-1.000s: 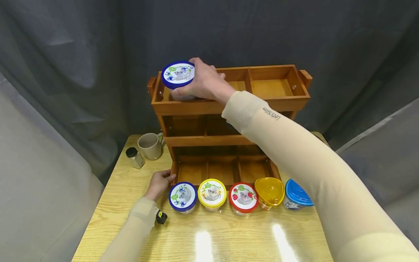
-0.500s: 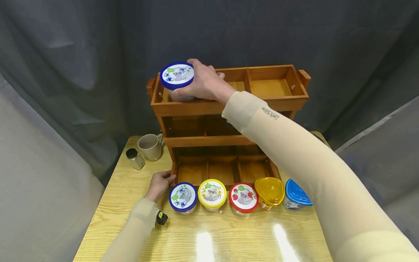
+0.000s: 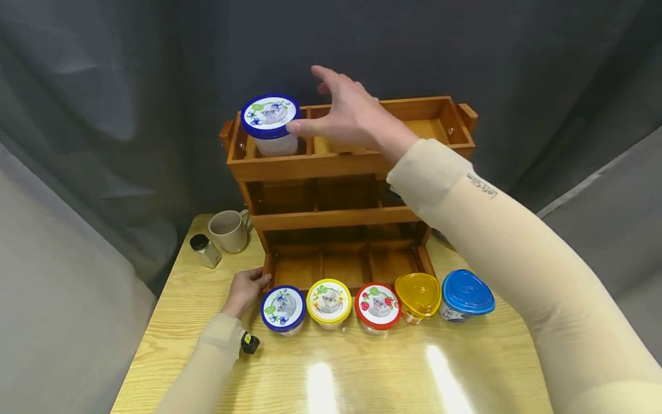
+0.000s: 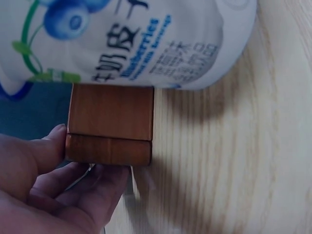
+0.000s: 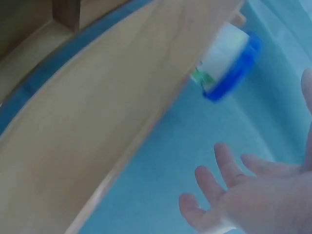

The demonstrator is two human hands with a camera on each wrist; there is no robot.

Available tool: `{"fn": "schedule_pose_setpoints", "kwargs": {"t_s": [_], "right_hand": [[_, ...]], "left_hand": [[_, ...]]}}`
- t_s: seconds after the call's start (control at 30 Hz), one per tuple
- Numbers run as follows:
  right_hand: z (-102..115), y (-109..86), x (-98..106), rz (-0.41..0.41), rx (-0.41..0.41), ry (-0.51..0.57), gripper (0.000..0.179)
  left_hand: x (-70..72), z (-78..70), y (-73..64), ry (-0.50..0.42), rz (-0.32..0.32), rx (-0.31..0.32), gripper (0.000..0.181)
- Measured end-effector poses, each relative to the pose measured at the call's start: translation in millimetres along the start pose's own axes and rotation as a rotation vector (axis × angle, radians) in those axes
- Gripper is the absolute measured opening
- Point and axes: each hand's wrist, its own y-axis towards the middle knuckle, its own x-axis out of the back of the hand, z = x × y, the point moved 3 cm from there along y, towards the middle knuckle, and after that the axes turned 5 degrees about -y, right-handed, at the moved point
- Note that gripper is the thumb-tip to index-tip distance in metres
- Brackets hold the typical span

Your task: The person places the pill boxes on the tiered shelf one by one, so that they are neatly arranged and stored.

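Observation:
A tiered wooden organizer box (image 3: 320, 220) stands on the table. In its top left compartment sits a tub with a blue lid and blueberry print (image 3: 271, 118), its lid well above the rim. Beside that tub my right hand (image 3: 357, 112) is spread with nothing in it; the thumb overlaps the lid's edge in the head view, while the right wrist view shows a gap. Low on the left, my left hand (image 3: 244, 290) holds the box's lower tray at its corner, thumb on one face and curled fingers on another. A second blueberry tub (image 4: 122, 39) stands close by.
In front of the box stand a yellow-lidded tub (image 3: 329, 302), a red-lidded tub (image 3: 378, 306), an amber-lidded tub (image 3: 418, 294) and a blue-lidded rounded triangular tub (image 3: 468, 293). A mug (image 3: 228, 232) and a black-capped jar (image 3: 206, 250) stand left. Dark curtain (image 3: 331, 40) hangs behind.
My right hand has let go of the blueberry tub and moved off to the right, fingers spread; the tub stays in the top left compartment. My left hand keeps its hold. The head view has shifted slightly.

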Motion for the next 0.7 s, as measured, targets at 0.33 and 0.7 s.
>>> {"fn": "schedule_pose_setpoints", "kwargs": {"t_s": [0.33, 0.7], "right_hand": [[-59.9, -86.3, 12.9, -0.147, 0.004, 0.141, 0.091], [-150.0, -166.8, -24.5, -0.193, -0.136, 0.224, 0.081]], "left_hand": [[17.9, 6.8, -0.5, -0.038, -0.026, 0.016, 0.045], [23.4, 10.5, -4.2, -0.046, -0.037, 0.036, 0.048]]}}
